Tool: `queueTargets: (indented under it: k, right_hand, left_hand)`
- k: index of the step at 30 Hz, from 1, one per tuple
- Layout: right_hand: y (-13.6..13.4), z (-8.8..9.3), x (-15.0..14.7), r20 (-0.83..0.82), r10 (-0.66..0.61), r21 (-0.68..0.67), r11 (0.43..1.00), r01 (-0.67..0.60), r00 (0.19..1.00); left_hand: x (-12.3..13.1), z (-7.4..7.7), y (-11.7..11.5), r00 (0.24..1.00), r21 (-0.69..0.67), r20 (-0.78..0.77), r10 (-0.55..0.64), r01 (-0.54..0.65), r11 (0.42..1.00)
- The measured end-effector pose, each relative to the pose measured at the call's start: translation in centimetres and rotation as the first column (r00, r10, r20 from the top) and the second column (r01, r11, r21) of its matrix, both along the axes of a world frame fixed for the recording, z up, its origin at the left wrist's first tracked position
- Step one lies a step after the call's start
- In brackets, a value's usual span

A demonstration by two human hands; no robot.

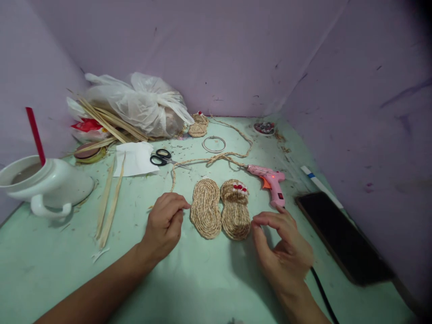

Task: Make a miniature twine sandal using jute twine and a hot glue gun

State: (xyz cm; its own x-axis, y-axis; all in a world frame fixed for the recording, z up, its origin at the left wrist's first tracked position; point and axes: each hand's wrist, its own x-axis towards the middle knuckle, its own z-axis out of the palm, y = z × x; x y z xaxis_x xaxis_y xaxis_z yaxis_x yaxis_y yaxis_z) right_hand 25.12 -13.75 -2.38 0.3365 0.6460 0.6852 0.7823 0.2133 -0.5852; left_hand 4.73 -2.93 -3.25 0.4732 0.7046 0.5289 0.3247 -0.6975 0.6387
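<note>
Two small slipper shapes of coiled braided fibre lie side by side between my hands. The left one is a plain sole (205, 211); the right slipper (236, 218) has a strap with red and white beads. My left hand (166, 224), fingers curled, is at the plain sole's left edge, one fingertip close to it; its grip is hidden. Thumb and forefinger of my right hand (283, 245) meet in a pinch beside the beaded slipper, with nothing visible between them. A braided cord (219, 157) loops behind, one end running down toward my left hand.
A pink glue gun (270, 180) with a lit red light lies behind my right hand, near a phone (340, 236). Scissors (162, 156), white paper (135, 158), fibre strips (110, 204) and a tipped white mug (64, 184) are left. A plastic bag (145, 105) stands behind.
</note>
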Motion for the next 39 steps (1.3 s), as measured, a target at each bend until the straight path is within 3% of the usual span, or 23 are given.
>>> queueTargets:
  k: [7, 10, 13, 15, 19, 21, 24, 26, 30, 32, 34, 39]
  right_hand:
    - [0.0, 0.2, -0.3, 0.052, 0.135, -0.036, 0.99, -0.133, 0.989]
    - [0.1, 0.4, -1.3, 0.125, 0.287, -0.154, 0.951, -0.267, 0.95]
    - [0.5, 0.3, -2.6, 0.176, 0.397, -0.269, 0.9, -0.344, 0.901]
    - [0.7, -0.1, -3.3, 0.213, 0.419, -0.317, 0.884, -0.343, 0.883]
    - [1.1, -0.8, -3.8, 0.257, 0.404, -0.356, 0.884, -0.303, 0.878]
    - [1.2, -1.1, -3.7, 0.264, 0.398, -0.35, 0.888, -0.297, 0.879]
    - [1.2, -1.3, -3.6, 0.29, 0.396, -0.323, 0.897, -0.3, 0.871]
    - [1.1, -1.3, -3.5, 0.309, 0.395, -0.304, 0.903, -0.303, 0.865]
    - [1.1, -1.2, -3.5, 0.297, 0.38, -0.297, 0.909, -0.293, 0.876]
    - [1.0, -1.1, -3.4, 0.292, 0.373, -0.286, 0.913, -0.292, 0.881]
    - [1.0, -1.1, -3.3, 0.303, 0.365, -0.246, 0.922, -0.298, 0.88]
    - [0.5, -0.9, -2.5, 0.307, 0.331, -0.149, 0.943, -0.298, 0.893]
  left_hand:
    - [0.2, -0.4, 0.2, 1.0, 0.029, -0.006, 0.011, -0.011, 1.0]
    - [0.3, -0.3, -0.1, 1.0, 0.046, 0.014, 0.004, -0.005, 0.999]
    - [-0.3, 0.8, -0.2, 0.996, 0.082, 0.09, -0.001, -0.007, 0.997]
    - [-1.1, 2.1, 0.3, 0.987, 0.085, 0.146, 0.066, -0.079, 0.993]
    - [-2.8, 4.0, 2.2, 0.914, -0.007, 0.178, 0.364, -0.369, 0.93]
    - [-3.5, 4.0, 3.2, 0.887, -0.057, 0.139, 0.44, -0.437, 0.898]
    - [-4.0, 3.6, 4.0, 0.885, -0.057, 0.086, 0.458, -0.455, 0.889]
    - [-4.3, 3.4, 4.4, 0.898, -0.027, 0.052, 0.438, -0.437, 0.899]
    - [-4.8, 3.6, 5.4, 0.959, -0.039, -0.122, 0.255, -0.261, 0.965]
    - [-4.8, 3.8, 5.6, 0.963, -0.055, -0.155, 0.219, -0.23, 0.972]
    - [-4.4, 4.0, 5.1, 0.97, -0.028, -0.138, 0.198, -0.204, 0.979]
    - [-2.5, 3.5, 2.2, 0.988, 0.124, -0.142, -0.057, 0.075, 0.989]
